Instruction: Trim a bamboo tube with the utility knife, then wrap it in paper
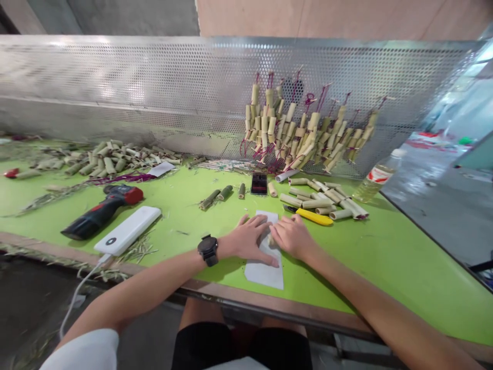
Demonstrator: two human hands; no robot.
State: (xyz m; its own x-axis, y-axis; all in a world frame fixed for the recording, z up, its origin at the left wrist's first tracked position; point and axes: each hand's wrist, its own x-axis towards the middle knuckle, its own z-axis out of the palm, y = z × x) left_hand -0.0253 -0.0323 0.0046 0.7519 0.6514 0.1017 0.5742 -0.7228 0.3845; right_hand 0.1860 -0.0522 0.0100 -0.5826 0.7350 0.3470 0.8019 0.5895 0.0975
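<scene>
A white sheet (265, 275) lies on the green tabletop in front of me. My left hand (250, 239), below a black wristwatch (208, 250), is spread flat over it, thumb and fingers apart, pressing on the paper. From the right, my right hand (293, 237) rests against the sheet with its fingers curled. A small pale, beige bit shows under its fingertips; most of it is hidden, so I cannot tell what it is. Just beyond the right hand lies a yellow utility knife (314, 216). Short bamboo tubes (226, 192) lie beyond the left hand.
A cordless drill (103, 210) and a white power bank (129, 231) with a cable lie at left. Behind are a bamboo pile (110, 159), a dark square (259, 183) and strung bamboo pieces (292, 128) on a perforated metal panel (173, 92). A bottle (379, 177) stands right.
</scene>
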